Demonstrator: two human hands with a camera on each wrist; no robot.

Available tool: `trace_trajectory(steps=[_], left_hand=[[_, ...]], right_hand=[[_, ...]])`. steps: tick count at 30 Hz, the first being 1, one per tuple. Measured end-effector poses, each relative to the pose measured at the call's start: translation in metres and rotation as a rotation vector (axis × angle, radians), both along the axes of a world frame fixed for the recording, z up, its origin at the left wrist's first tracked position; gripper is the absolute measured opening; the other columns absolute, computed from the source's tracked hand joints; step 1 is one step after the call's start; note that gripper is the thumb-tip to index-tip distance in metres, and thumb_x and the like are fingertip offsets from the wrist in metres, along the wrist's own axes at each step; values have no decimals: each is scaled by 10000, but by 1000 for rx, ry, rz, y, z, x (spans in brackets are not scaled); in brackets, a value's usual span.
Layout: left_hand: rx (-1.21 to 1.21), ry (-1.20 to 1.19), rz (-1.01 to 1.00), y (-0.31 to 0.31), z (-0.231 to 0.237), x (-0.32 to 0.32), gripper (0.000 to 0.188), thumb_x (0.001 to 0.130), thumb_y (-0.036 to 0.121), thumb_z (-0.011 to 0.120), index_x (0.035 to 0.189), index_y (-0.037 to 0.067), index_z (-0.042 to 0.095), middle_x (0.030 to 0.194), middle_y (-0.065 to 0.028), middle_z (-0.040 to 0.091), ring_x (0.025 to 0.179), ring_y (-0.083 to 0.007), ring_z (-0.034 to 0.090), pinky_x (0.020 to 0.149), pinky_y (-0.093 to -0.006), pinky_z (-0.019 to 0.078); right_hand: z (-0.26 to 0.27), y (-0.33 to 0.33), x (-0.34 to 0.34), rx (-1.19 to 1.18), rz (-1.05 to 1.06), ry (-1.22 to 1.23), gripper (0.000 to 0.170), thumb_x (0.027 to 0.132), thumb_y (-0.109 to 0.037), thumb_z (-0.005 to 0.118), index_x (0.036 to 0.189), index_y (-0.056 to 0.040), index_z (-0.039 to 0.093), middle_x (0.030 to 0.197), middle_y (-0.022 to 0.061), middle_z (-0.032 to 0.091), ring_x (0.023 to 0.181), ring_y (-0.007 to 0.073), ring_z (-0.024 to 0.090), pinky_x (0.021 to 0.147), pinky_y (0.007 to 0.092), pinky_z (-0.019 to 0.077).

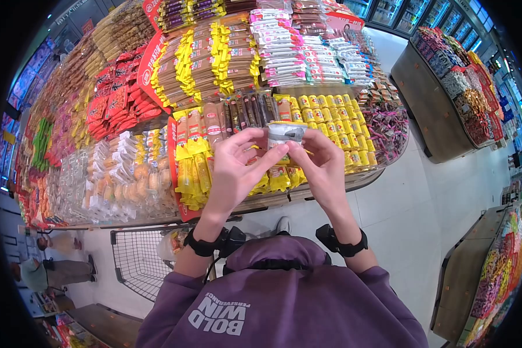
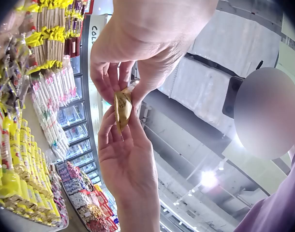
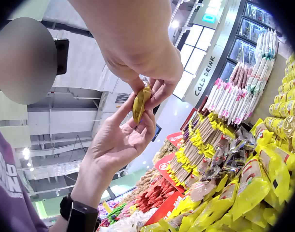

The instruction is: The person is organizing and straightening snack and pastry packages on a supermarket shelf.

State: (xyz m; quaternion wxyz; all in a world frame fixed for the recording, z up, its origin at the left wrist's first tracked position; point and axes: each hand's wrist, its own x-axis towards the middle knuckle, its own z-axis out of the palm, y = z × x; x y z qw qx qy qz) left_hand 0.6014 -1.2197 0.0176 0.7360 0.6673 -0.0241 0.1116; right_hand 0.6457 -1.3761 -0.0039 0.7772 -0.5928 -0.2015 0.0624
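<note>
A small snack packet [image 1: 286, 132] is held up between both hands, over the front of the snack display. From above it shows a pale silvery face with a grey patch and a yellow top edge; in the left wrist view the packet [image 2: 122, 110] looks gold-yellow, seen edge-on. My left hand [image 1: 238, 165] pinches its left side between thumb and fingers. At its right side, my right hand [image 1: 323, 165] does the same, and the two thumbs come close together on the near face. The right wrist view shows the packet [image 3: 141, 104] between the fingertips of both hands.
Yellow-wrapped rolls [image 1: 330, 124] and yellow snack bags [image 1: 194, 174] fill the display just beyond the hands. Red packets [image 1: 116, 93] lie farther left. A wire shopping cart [image 1: 139, 261] stands at lower left, near people. Other snack stands [image 1: 441, 110] rise to the right.
</note>
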Motion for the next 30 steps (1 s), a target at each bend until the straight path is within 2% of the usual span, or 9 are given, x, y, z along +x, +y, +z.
trace_trajectory(steps=[3,6,9,18,21,26,30], left_hand=[[-93,5,-12,-7,-5,4,260,871,62,733,1084,-55,640,1014,-102,693,914,-105,654,793,-237,537],[-87,19,-1,-14,-12,6,268,867,70,741,1082,-54,639,1001,-94,695,898,-103,654,769,-228,534],[-75,76,6,-19,-16,7,262,868,67,739,1077,-53,637,988,-87,696,878,-103,654,751,-233,531],[45,-11,141,-42,-28,6,226,866,49,731,1021,-76,625,942,-91,696,844,-99,655,730,-239,529],[96,1,128,-44,-25,9,228,863,44,732,1020,-83,624,947,-98,697,843,-109,662,745,-246,536],[34,-27,97,-48,-28,13,220,867,31,724,1024,-91,628,954,-104,698,863,-122,673,767,-255,547],[26,-46,78,-50,-29,18,222,873,16,714,1045,-94,628,959,-102,697,875,-122,675,764,-253,550]], right_hand=[[-1,-6,0,7,3,45,228,937,-83,658,1122,45,618,1028,54,660,936,71,606,776,213,504],[-4,-14,2,24,8,66,224,940,-87,656,1123,37,619,1024,50,658,939,73,605,783,219,500],[-8,-23,8,2,31,70,219,944,-98,654,1119,29,622,1013,41,655,926,66,598,770,218,491],[-18,-40,15,-11,119,107,217,949,-113,650,1114,24,619,997,26,648,902,54,585,762,210,473],[-16,-45,17,-10,131,98,213,952,-115,644,1111,24,616,998,26,644,914,60,588,793,220,481],[-18,-50,18,8,151,88,190,964,-121,622,1089,21,602,1001,33,638,934,78,597,839,239,489],[-16,-53,20,-14,133,56,180,963,-131,623,1072,8,593,1005,36,628,936,85,597,834,248,493]])
